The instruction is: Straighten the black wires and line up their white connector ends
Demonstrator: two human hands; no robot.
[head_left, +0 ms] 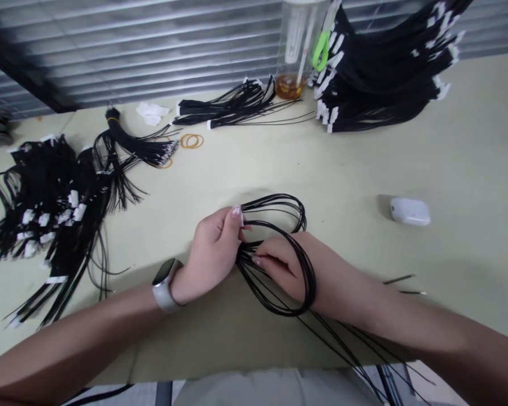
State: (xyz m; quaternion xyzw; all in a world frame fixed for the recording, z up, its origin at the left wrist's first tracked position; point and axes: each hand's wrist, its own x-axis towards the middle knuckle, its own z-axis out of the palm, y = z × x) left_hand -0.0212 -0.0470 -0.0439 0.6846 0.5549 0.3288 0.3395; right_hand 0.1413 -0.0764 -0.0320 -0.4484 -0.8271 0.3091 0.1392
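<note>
Near the front of the table, a looped bunch of thin black cables (pixel 309 282) is between my two hands. My left hand (pixel 215 242), with a watch (pixel 166 282) on its wrist, pinches the bunch where a small white connector shows beside the thumb. Inside the front loop, my right hand (pixel 285 262) has its thumb and finger closed on the cables just right of the left hand. The loops pass over the back of the right hand. Loose cable ends run down past the table's front edge, partly hidden under the right forearm.
Piled black cables with white connectors (pixel 34 175) lie at left, beside a banded bundle (pixel 131 138). Rubber bands (pixel 192 141), crumpled tissue (pixel 151 113) and more cables (pixel 224 107) lie behind. A clear cup (pixel 294 56) and a tall cable stack (pixel 376 79) stand back right; a white case (pixel 410 211) lies right.
</note>
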